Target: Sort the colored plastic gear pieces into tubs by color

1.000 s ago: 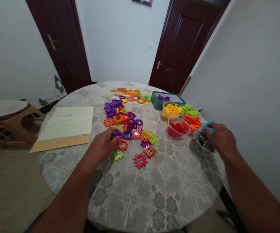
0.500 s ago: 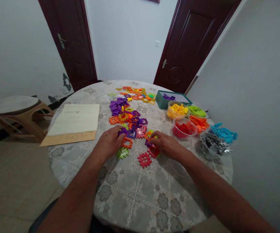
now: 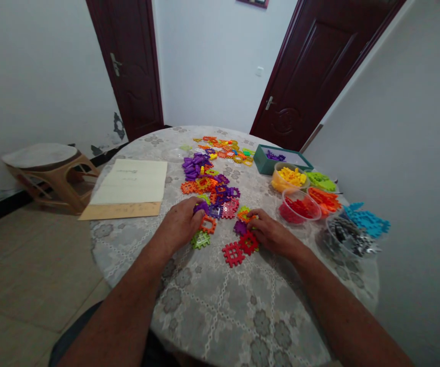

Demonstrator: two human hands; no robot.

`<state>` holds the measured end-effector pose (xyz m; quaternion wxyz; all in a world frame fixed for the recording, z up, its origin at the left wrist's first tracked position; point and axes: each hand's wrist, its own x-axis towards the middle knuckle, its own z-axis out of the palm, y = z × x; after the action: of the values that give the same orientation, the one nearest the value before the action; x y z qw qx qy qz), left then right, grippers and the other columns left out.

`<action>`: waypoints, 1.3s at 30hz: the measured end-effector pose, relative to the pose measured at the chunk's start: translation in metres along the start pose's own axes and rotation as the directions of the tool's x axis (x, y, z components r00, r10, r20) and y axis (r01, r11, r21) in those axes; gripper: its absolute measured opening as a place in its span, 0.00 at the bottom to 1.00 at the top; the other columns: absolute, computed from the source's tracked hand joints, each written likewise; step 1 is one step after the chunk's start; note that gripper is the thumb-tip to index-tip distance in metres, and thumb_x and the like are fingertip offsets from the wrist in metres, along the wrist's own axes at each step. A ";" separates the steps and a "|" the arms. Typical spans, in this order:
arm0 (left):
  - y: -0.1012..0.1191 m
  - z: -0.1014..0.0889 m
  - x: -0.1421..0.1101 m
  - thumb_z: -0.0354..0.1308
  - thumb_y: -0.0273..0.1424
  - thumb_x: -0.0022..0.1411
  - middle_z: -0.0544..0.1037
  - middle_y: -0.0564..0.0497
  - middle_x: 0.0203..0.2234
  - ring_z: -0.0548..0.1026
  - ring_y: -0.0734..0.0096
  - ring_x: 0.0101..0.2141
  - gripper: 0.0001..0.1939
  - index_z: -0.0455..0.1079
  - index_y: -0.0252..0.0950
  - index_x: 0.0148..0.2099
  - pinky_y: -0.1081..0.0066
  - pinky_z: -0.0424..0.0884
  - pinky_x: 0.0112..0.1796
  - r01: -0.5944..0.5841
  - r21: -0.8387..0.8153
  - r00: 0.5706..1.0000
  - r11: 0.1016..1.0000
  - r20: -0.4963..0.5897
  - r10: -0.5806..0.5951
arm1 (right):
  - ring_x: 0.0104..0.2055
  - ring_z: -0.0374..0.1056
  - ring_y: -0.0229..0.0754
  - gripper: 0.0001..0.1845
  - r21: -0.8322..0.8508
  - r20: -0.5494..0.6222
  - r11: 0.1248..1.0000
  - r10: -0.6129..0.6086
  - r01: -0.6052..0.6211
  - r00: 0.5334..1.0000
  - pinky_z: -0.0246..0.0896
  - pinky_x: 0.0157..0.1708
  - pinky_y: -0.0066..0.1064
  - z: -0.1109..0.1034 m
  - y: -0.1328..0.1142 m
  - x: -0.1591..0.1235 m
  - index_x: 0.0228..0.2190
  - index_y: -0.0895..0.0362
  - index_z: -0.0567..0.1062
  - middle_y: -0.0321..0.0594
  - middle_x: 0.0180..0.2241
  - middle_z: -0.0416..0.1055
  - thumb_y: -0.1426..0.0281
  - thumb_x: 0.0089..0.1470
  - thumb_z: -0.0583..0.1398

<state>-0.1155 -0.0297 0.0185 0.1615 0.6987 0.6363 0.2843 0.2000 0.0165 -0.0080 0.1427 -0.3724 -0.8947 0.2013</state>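
My left hand (image 3: 185, 220) is closed around purple plastic building pieces (image 3: 201, 207), which show between thumb and fingers. Under and beside its thumb lie an orange square frame piece (image 3: 208, 224) and a lime-green notched piece (image 3: 200, 239). My right hand (image 3: 269, 232) has its fingers curled in at the edge of an orange and yellow-green piece (image 3: 243, 214); what they grip, if anything, is hidden. A purple piece (image 3: 240, 228) lies just left of those fingers. Below it are a red notched piece (image 3: 249, 243) and a red window piece (image 3: 234, 254).
Mixed pieces (image 3: 227, 150) and a purple heap (image 3: 194, 167) spread toward the far side. At right stand a green box (image 3: 265, 164) and tubs of yellow (image 3: 292, 176), red (image 3: 300, 208) and grey pieces (image 3: 352, 237). A paper sheet (image 3: 132, 181) lies left.
The view has swung slightly left, so everything sits further right. My right fingers have drawn back from the purple piece, which shows more fully. My left hand keeps its grip.
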 end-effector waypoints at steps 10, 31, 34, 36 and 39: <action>0.006 0.002 0.000 0.52 0.35 0.69 0.83 0.45 0.44 0.79 0.62 0.41 0.16 0.78 0.37 0.50 0.65 0.73 0.45 0.022 -0.181 0.999 0.983 0.042 -0.014 | 0.64 0.65 0.50 0.09 0.196 -0.129 0.978 -0.043 0.068 0.991 0.63 0.63 0.48 0.009 0.011 0.002 0.41 0.52 0.76 0.47 0.59 0.68 0.69 0.68 0.55; 0.001 0.007 -0.004 0.52 0.32 0.70 0.82 0.43 0.52 0.79 0.58 0.50 0.20 0.72 0.37 0.61 0.62 0.71 0.52 0.022 -0.139 1.000 0.990 -0.014 -0.024 | 0.59 0.71 0.55 0.20 -0.289 -0.064 0.954 0.062 -0.078 0.996 0.72 0.52 0.45 0.024 -0.032 0.011 0.57 0.49 0.75 0.50 0.68 0.60 0.57 0.71 0.54; 0.001 0.006 -0.005 0.52 0.32 0.70 0.82 0.43 0.50 0.80 0.58 0.50 0.20 0.72 0.38 0.61 0.62 0.72 0.51 0.032 -0.134 0.999 0.990 -0.022 -0.035 | 0.56 0.73 0.55 0.22 -0.298 -0.085 0.948 0.085 -0.106 0.993 0.73 0.47 0.43 0.029 -0.037 0.010 0.56 0.51 0.75 0.52 0.68 0.60 0.54 0.67 0.59; 0.001 0.006 -0.005 0.53 0.32 0.70 0.82 0.43 0.50 0.80 0.57 0.49 0.20 0.72 0.39 0.60 0.61 0.72 0.51 0.038 -0.131 0.999 0.991 -0.030 -0.042 | 0.55 0.72 0.54 0.21 -0.249 -0.119 0.963 0.073 -0.101 0.990 0.71 0.47 0.42 0.031 -0.039 0.011 0.55 0.54 0.74 0.53 0.66 0.62 0.56 0.66 0.61; -0.001 0.008 -0.005 0.53 0.32 0.69 0.82 0.43 0.50 0.79 0.57 0.50 0.19 0.73 0.39 0.60 0.60 0.72 0.52 0.023 -0.144 0.999 0.989 -0.041 -0.029 | 0.48 0.73 0.49 0.13 -0.104 -0.158 0.991 0.062 -0.079 0.986 0.68 0.45 0.38 0.033 -0.040 0.012 0.47 0.55 0.76 0.48 0.52 0.75 0.61 0.67 0.60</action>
<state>-0.1119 -0.0330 0.0111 0.2013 0.6706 0.6268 0.3419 0.1539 -0.0087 -0.0175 0.1835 -0.4258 -0.8768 0.1274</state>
